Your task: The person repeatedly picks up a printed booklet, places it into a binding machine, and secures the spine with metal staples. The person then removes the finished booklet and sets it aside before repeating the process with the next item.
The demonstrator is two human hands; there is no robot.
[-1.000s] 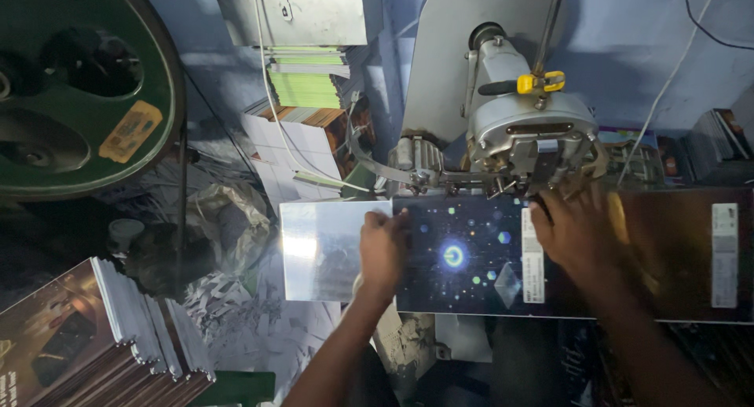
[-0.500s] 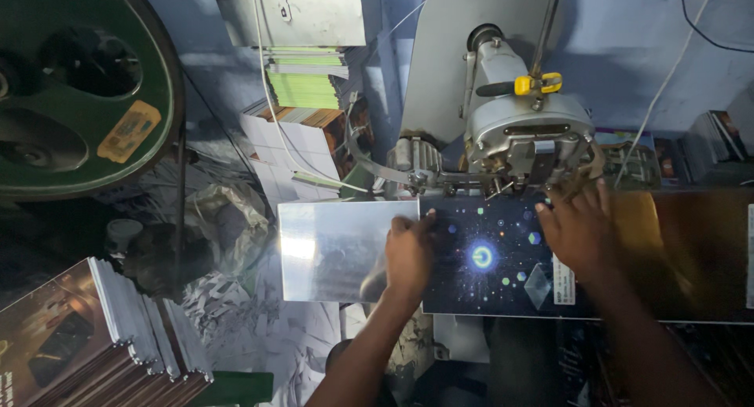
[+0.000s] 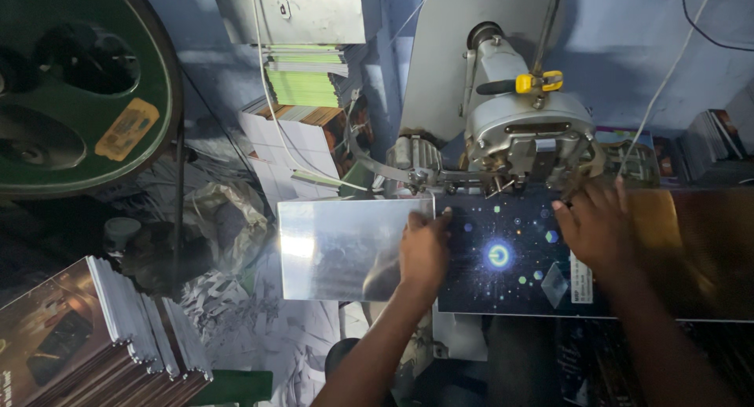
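Your grip was no clasp at all: your left hand (image 3: 424,246) and right hand (image 3: 598,228) lay open and flat, palms pressing down on the dark starry cover sheet (image 3: 503,258), likely to keep it from sliding. That sheet lay spread on the shiny metal worktop (image 3: 342,246), its far edge tucked under the head of the grey stitching machine (image 3: 526,132). A stack of finished booklets (image 3: 94,336) sat well apart at your lower left.
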